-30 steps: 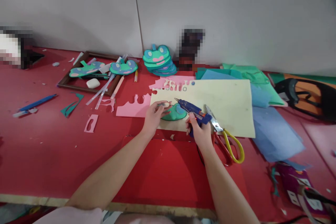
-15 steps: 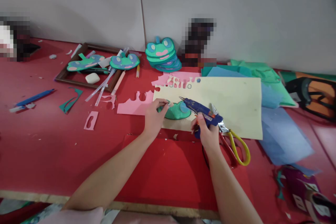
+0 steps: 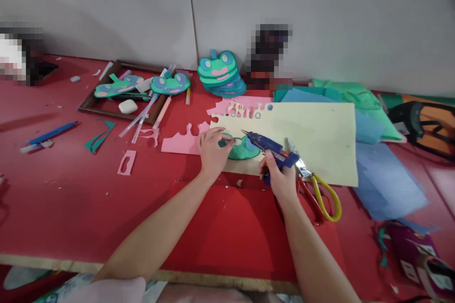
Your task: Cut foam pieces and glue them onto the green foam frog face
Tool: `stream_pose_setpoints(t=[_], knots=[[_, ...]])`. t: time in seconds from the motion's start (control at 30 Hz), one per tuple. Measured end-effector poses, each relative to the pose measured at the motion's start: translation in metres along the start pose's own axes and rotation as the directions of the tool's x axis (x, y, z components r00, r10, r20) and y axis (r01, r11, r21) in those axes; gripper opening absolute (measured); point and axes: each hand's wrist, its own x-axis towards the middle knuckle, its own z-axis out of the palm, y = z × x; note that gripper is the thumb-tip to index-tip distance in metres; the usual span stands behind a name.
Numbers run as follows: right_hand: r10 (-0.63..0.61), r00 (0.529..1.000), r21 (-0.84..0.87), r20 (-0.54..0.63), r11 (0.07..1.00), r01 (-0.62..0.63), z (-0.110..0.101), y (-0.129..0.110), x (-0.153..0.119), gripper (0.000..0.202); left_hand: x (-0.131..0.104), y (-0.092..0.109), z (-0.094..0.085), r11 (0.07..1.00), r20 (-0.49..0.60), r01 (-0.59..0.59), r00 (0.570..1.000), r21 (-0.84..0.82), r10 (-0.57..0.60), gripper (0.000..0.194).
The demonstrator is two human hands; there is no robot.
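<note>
My right hand (image 3: 282,175) grips a dark blue hot glue gun (image 3: 270,146) by its handle, the metal nozzle pointing left. Under the nozzle lies a green frog-face cutout (image 3: 243,151) with blue eye patches, on a cream sheet (image 3: 320,142). At the cutout's left side, my left hand (image 3: 215,151) is closed in a pinch above it. A small pale bit shows by those fingertips, too small to name. Scissors (image 3: 316,184) with one yellow and one red handle lie beside my right hand, partly behind it and the glue gun.
A stack of finished frog faces (image 3: 218,73) stands by the wall. Left of it, a brown frame (image 3: 87,104) holds more faces, glue sticks and an eraser (image 3: 128,106). Pink scraps (image 3: 181,142) lie nearby. Blue sheets (image 3: 387,184) and a purple object (image 3: 408,251) are at right.
My left hand has shifted slightly right and its fingers have turned over the cutout's left side. The glue gun stays nearly still. The whole view has moved a little.
</note>
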Motion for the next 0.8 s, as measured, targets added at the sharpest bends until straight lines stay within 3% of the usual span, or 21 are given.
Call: stream_pose_setpoints(t=[0.27, 0.5, 0.8], knots=[[0.0, 1.0, -0.04, -0.013, 0.999, -0.001, 0.0, 0.006, 0.003, 0.043, -0.004, -0.003, 0.004, 0.99, -0.034, -0.099, 0.994, 0.103, 0.103, 0.009], [-0.037, 0.999, -0.178, 0.033, 0.983, 0.043, -0.005, 0.007, 0.0, 0.045, -0.006, -0.013, 0.002, 0.987, -0.03, -0.148, 0.988, 0.062, 0.15, 0.004], [-0.053, 0.993, -0.42, 0.102, 0.903, 0.091, -0.007, 0.002, 0.0, 0.05, -0.007, -0.007, -0.001, 0.989, 0.016, -0.114, 0.994, 0.096, 0.113, 0.002]])
